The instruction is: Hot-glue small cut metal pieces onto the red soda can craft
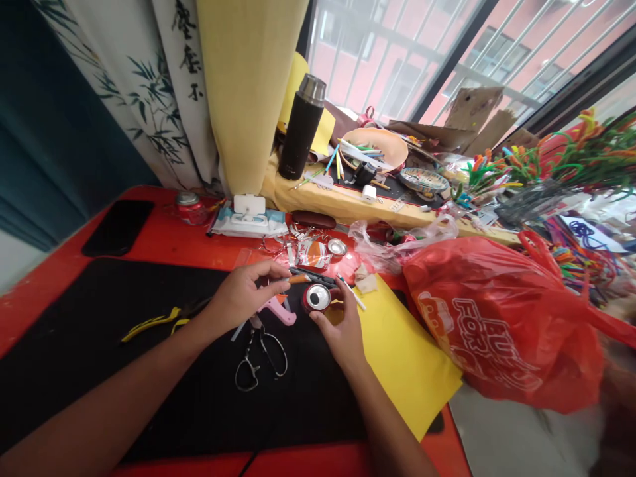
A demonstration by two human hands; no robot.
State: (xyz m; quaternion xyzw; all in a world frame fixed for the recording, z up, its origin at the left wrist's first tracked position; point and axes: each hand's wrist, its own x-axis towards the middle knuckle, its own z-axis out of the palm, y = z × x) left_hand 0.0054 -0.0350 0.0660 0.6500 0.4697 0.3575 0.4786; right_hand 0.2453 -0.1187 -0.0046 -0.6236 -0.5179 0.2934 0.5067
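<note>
1. The right hand is holding a small red can, thumb and fingers curling around it and hiding some of its side.
2. The can is showing its shiny top over the black mat.
3. The left hand's thumb and finger are sitting close together; I cannot tell if they are pinching anything.
4. The left arm is covering part of the yellow pliers.

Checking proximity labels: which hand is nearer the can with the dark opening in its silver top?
Right. The right hand is right beside the can, thumb at its near edge; the left hand is off to its left, with a gap.
</note>
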